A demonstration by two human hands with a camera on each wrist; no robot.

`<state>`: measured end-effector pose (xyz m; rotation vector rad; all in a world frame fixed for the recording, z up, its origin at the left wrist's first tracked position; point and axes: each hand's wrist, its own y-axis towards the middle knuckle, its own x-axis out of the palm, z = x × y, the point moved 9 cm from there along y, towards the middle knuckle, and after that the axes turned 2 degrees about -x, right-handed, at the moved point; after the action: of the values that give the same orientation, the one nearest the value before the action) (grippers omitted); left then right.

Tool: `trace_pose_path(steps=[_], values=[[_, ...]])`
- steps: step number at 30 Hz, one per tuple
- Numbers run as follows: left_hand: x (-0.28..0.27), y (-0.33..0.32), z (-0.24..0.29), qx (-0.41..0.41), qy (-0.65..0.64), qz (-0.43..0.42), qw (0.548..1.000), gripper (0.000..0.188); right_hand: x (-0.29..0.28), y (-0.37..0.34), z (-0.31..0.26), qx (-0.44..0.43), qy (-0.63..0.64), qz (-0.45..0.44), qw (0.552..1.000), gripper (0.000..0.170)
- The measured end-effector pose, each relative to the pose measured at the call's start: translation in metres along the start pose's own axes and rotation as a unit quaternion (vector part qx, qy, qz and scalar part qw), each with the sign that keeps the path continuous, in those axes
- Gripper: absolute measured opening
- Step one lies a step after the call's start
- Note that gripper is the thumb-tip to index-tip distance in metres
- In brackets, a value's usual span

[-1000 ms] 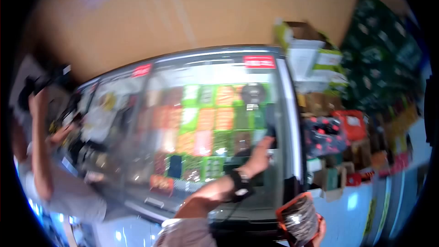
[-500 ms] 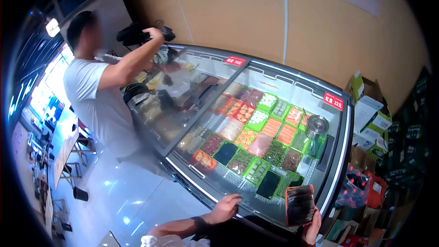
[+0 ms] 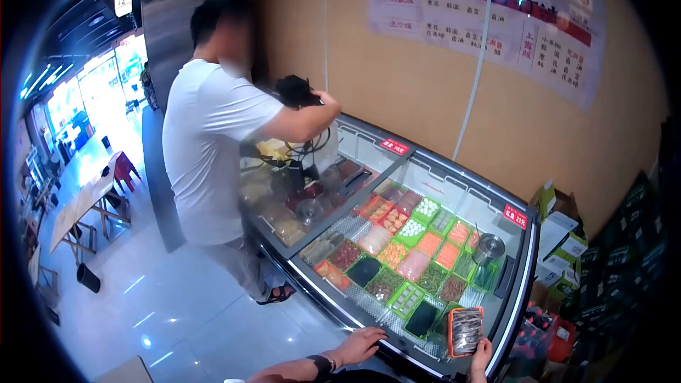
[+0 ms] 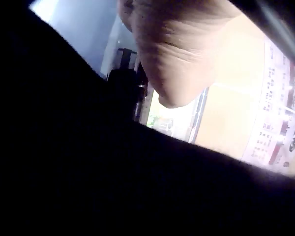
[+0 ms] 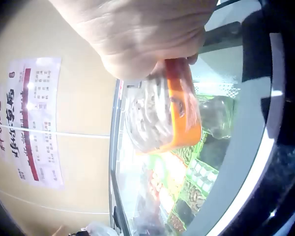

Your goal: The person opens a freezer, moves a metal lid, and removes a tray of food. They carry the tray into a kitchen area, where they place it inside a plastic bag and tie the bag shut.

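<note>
My right hand (image 3: 482, 359) grips an orange tray (image 3: 452, 333) by its near right corner. Clear film wraps the tray, and greyish strips of food (image 3: 467, 331) fill it. It is held over the front right of a glass-topped display freezer (image 3: 418, 360). The right wrist view shows the tray's orange side (image 5: 186, 115) below the heel of that hand. My left hand (image 3: 358, 346), with a dark band (image 3: 323, 364) at the wrist, lies at the freezer's front edge, fingers loosely bent and nothing in them. Only its palm side (image 4: 179, 54) shows in the left wrist view.
Under the glass sit several green and orange food trays (image 3: 411, 261) and a round metal container (image 3: 489, 248). A person in a white shirt (image 3: 213, 142) stands at the left, holding a black device (image 3: 296, 91). Boxes (image 3: 560, 230) are stacked to the right.
My left hand has drawn back from the freezer's right side to its front edge. The tray in my right hand has risen from low at the right to over the glass. The view has swung left.
</note>
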<state>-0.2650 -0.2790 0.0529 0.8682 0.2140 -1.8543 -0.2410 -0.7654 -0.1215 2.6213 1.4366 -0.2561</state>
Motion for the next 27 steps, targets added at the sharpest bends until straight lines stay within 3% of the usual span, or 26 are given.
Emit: trace_pose_path(steps=[4, 6, 10, 11, 12, 13, 14, 15, 17, 18, 19, 23, 24, 27], values=[[-0.031, -0.034, -0.014, -0.024, -0.035, 0.044, 0.998, 0.036, -0.012, -0.028, -0.040, 0.004, -0.107, 0.066, 0.992, 0.028], [-0.049, -0.055, -0.025, -0.075, -0.052, 0.043, 0.995, 0.036, -0.015, -0.070, -0.100, -0.040, -0.182, 0.142, 0.972, 0.030], [-0.069, -0.093, -0.047, -0.131, -0.065, 0.059, 0.987, 0.028, -0.003, -0.125, -0.168, -0.117, -0.257, 0.082, 0.956, 0.035], [-0.067, -0.106, -0.054, -0.151, -0.078, 0.053, 0.984, 0.026, -0.006, -0.123, -0.143, -0.107, -0.126, 0.091, 0.982, 0.040], [-0.078, -0.112, -0.048, -0.171, -0.074, 0.049, 0.981, 0.021, 0.002, -0.133, -0.167, -0.072, -0.184, 0.076, 0.977, 0.049], [-0.085, -0.120, -0.047, -0.160, -0.074, 0.051, 0.983, 0.021, 0.011, -0.136, -0.182, -0.113, -0.166, 0.062, 0.978, 0.055], [-0.089, -0.125, -0.047, -0.146, -0.078, 0.044, 0.985, 0.020, 0.021, -0.132, -0.198, -0.093, -0.218, 0.023, 0.971, 0.068], [-0.109, -0.124, -0.028, -0.189, -0.140, 0.040, 0.971, 0.020, 0.025, -0.134, -0.216, -0.105, -0.263, 0.046, 0.958, 0.082], [-0.122, -0.131, -0.023, -0.194, -0.143, 0.031, 0.970, 0.020, 0.037, -0.118, -0.221, -0.159, -0.305, 0.019, 0.939, 0.098], [-0.135, -0.129, 0.000, -0.149, -0.121, 0.030, 0.981, 0.017, 0.039, -0.108, -0.209, -0.128, -0.310, -0.013, 0.942, 0.108], [-0.135, -0.133, 0.002, -0.185, -0.174, 0.028, 0.967, 0.016, 0.043, -0.108, -0.209, -0.025, -0.405, -0.014, 0.914, 0.119], [-0.142, -0.139, 0.011, -0.273, -0.323, 0.057, 0.904, 0.016, 0.069, -0.092, -0.192, 0.134, -0.471, -0.092, 0.867, 0.132], [-0.142, -0.136, 0.015, -0.284, -0.346, 0.058, 0.892, 0.017, 0.075, -0.091, -0.189, 0.131, -0.519, -0.087, 0.840, 0.132], [-0.143, -0.124, 0.029, -0.327, -0.349, 0.109, 0.871, 0.017, 0.079, -0.087, -0.185, 0.081, -0.538, -0.075, 0.836, 0.129]])
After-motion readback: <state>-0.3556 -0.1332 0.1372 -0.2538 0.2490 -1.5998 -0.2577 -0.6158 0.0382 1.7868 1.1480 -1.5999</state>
